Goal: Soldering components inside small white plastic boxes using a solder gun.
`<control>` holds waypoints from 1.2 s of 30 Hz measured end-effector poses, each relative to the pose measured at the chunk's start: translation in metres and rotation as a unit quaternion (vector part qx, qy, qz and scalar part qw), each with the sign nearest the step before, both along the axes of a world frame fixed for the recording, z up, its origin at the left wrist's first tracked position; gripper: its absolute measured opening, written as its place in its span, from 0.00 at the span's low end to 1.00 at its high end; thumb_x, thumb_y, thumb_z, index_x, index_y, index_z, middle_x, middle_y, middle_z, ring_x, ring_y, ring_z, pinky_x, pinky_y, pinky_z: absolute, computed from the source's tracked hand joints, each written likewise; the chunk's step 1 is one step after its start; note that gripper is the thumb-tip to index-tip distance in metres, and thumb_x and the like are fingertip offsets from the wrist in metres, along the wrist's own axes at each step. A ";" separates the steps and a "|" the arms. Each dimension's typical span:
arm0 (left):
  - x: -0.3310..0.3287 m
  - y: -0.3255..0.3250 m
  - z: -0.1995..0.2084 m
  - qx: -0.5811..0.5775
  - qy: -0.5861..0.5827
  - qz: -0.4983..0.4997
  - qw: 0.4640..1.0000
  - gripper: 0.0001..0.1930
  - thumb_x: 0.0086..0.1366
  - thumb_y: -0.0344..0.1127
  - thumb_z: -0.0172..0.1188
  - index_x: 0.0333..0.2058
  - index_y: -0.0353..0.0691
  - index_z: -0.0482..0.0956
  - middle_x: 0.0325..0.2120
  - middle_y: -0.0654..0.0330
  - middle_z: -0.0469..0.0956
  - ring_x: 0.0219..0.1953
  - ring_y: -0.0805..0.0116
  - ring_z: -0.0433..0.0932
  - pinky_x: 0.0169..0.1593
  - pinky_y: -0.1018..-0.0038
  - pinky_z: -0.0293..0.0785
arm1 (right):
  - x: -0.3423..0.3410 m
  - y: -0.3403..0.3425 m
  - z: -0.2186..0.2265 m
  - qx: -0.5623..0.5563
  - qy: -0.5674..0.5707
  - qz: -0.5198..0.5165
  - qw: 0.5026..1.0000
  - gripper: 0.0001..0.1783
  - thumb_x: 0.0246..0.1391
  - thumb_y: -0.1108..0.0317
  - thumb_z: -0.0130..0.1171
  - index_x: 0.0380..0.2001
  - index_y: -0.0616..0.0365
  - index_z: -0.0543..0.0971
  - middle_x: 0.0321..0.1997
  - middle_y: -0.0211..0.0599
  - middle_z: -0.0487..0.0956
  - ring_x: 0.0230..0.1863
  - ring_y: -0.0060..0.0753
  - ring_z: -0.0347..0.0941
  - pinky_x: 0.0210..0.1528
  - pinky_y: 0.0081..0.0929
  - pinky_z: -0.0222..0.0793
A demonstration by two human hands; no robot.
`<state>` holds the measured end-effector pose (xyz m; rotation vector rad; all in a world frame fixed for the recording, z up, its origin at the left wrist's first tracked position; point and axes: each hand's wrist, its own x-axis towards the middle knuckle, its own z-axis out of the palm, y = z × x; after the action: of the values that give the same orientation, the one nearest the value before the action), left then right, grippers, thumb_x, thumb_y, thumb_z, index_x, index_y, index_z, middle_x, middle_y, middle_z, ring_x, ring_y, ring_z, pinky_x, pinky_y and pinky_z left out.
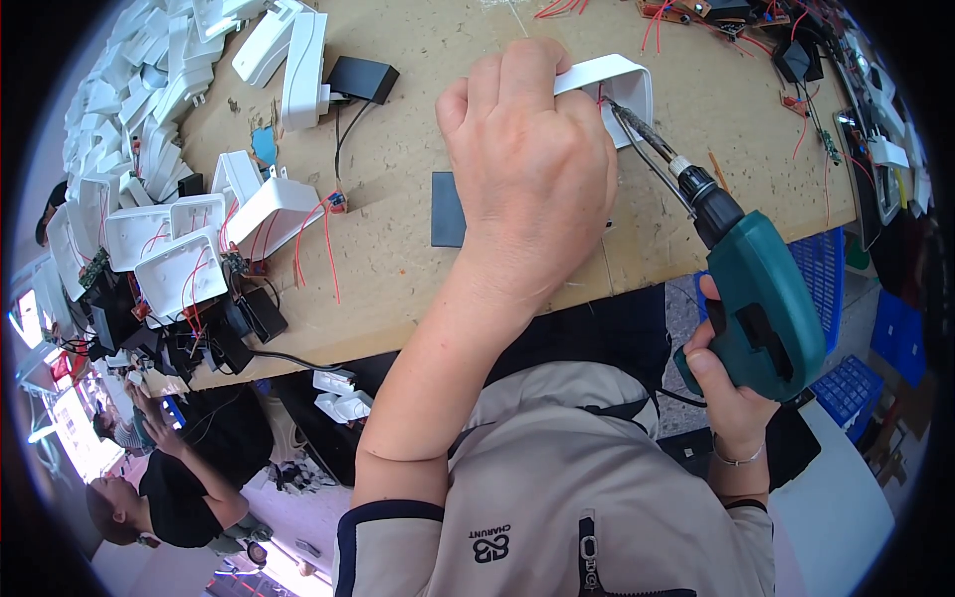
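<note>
A worn, tan-topped table (383, 279), marked with small dark specks and scuffs, filled the upper part of the view in a workroom. Below its right edge stood blue plastic baskets (846, 393), and at the lower left a co-worker (189, 488) in a dark top sat with raised arms. A large heap of white plastic cases (119, 99) covered the table's far left corner. Nearer along that side, open white shells (184, 279) lay crowded with red wires, small boards and black blocks. A black box (363, 80) lay beside two longer white cases, its dark cable running toward a small wired board (337, 202). More boards and wires (796, 75) cluttered the far right. A dark flat block (447, 209) lay partly hidden by the left hand (532, 139), which also screened much of the white housing (637, 85) at the table's upper middle. The left fingers were bent round the housing's near left side, gripping it, their tips out of sight. The right hand (731, 383) had its fingers wrapped round the handle of a green soldering gun (766, 303), whose tip reached into the housing's open side, close to a red wire; contact there could not be told.
</note>
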<state>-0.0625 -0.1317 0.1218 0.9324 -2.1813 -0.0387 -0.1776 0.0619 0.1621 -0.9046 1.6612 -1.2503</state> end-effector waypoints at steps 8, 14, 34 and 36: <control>0.000 -0.001 0.001 0.001 -0.001 -0.001 1.000 0.03 0.42 0.27 0.59 0.19 0.35 0.78 0.31 0.59 0.73 0.34 0.62 0.71 0.37 0.68 0.61 | -0.006 0.016 -0.009 -0.039 0.018 0.012 0.999 0.34 0.40 0.77 0.61 0.53 0.70 0.62 0.49 0.56 0.71 0.29 0.26 0.72 0.31 0.21 0.71; 0.000 0.000 0.000 0.003 0.007 0.004 1.000 0.03 0.42 0.27 0.60 0.19 0.35 0.79 0.32 0.59 0.73 0.34 0.62 0.72 0.37 0.68 0.62 | -0.006 0.023 -0.010 -0.069 0.042 0.007 0.997 0.33 0.41 0.74 0.62 0.52 0.71 0.63 0.49 0.56 0.71 0.28 0.26 0.72 0.30 0.20 0.70; 0.016 -0.004 0.007 0.164 0.094 -0.027 0.982 0.04 0.47 0.27 0.60 0.23 0.33 0.79 0.33 0.54 0.72 0.34 0.62 0.73 0.36 0.73 0.69 | -0.005 0.024 -0.002 -0.090 0.066 -0.031 0.993 0.35 0.42 0.67 0.64 0.52 0.70 0.62 0.49 0.55 0.70 0.27 0.25 0.72 0.30 0.18 0.69; 0.027 0.003 0.013 0.167 0.133 -0.039 0.976 0.04 0.47 0.27 0.60 0.24 0.33 0.79 0.33 0.55 0.72 0.34 0.64 0.73 0.36 0.74 0.69 | -0.003 0.023 -0.001 -0.116 0.082 -0.054 0.988 0.35 0.44 0.65 0.63 0.53 0.70 0.61 0.50 0.55 0.70 0.26 0.24 0.71 0.28 0.18 0.67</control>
<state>-0.0351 -0.1289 0.1344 0.9599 -1.9914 -0.5519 -0.1805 0.0847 0.1609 -1.0942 1.7357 -1.5022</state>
